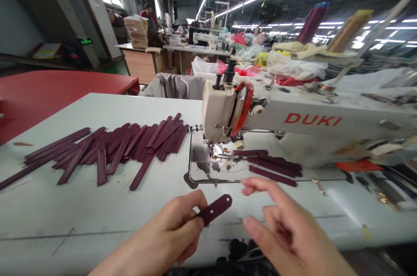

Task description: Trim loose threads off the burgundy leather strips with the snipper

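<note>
The left hand (177,226) pinches a burgundy strap (219,206), its two-holed end pointing toward the right hand (286,224), which is open with fingers parted. The strap is over the bench (107,211), before the sewing machine (302,115); a heap of similar straps (119,150) lies left.

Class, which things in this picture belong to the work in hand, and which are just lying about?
Probably belonging:
sewing machine
maroon strip, pinched in the left hand
heap of matching strips, left of the machine
smaller group of strips, right of the heap

Apparently just lying about:
gold-coloured metal piece, at right
plastic bags, behind the machine
pale stack, in the background
</note>
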`<state>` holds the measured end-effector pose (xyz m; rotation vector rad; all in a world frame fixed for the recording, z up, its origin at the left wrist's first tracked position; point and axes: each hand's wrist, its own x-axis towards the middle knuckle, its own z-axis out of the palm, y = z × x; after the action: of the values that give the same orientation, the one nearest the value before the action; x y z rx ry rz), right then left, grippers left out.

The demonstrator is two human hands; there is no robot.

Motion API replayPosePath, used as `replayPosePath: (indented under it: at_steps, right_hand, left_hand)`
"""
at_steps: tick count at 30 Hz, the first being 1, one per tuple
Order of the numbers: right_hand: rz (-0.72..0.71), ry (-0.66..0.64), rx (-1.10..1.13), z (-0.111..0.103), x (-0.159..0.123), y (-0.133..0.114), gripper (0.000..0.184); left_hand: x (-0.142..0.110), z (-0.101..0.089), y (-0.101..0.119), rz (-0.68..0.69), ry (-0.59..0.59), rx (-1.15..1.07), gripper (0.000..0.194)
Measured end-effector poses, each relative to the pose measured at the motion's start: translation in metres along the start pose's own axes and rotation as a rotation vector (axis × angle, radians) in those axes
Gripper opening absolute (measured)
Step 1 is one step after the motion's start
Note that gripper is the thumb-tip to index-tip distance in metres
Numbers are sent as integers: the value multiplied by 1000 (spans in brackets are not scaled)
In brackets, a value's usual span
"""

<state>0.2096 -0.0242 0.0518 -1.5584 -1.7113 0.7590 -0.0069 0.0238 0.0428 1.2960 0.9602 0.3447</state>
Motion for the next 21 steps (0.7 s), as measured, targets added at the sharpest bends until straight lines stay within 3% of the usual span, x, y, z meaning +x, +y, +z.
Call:
replayPosePath:
  at_steps: [2,3,7,10,12,14,16,18,21]
  right_hand:
    - [17,-21,82,12,11,-7,20]
    - [52,-3,136,18,14,-8,22]
    - [296,46,458,36,14,1,38]
    - [361,-19,562,38,11,11,38]
    - [214,51,322,33,10,17,31]
    - [-31,223,-70,24,8,20,24]
    - [-225,339,-342,15,5,17,29]
    - [-295,306,-428,12,2,10,37]
    - [-375,156,-454,22,2,1,45]
  left_hand:
    - [6,1,0,64,-1,10,12]
    - [7,1,-2,91,44,-16,10]
    - [8,7,-12,190,410,-440,17]
    - [8,18,-18,226,540,-660,21]
    - [10,25,-21,229,568,-707,19]
    - [13,30,-22,244,606,-739,18]
    - [15,32,-23,263,630,-747,17]
    - [16,32,-23,273,627,-743,17]
    - [14,33,-22,253,579,-751,15]
